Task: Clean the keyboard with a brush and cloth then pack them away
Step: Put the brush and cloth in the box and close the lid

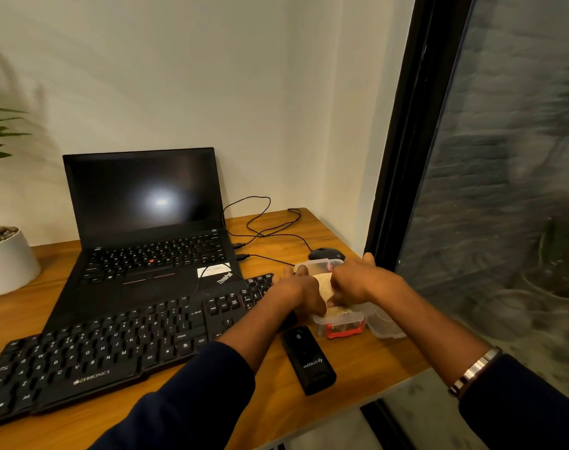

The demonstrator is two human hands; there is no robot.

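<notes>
Fingers of both hands curl down onto a beige cloth (325,282), pressing it into a small clear plastic box (338,323) with red clips. Left hand (301,295) covers the cloth's near-left side; right hand (362,280) is on its far-right side, equally close. The box's long axis runs away from the viewer. A black keyboard (121,349) lies just left of the box. No brush is visible.

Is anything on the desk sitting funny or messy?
Yes. The black keyboard lies crooked, and its far edge sits on top of the laptop. Both hands are pushing a tan cloth into a clear box.
</notes>
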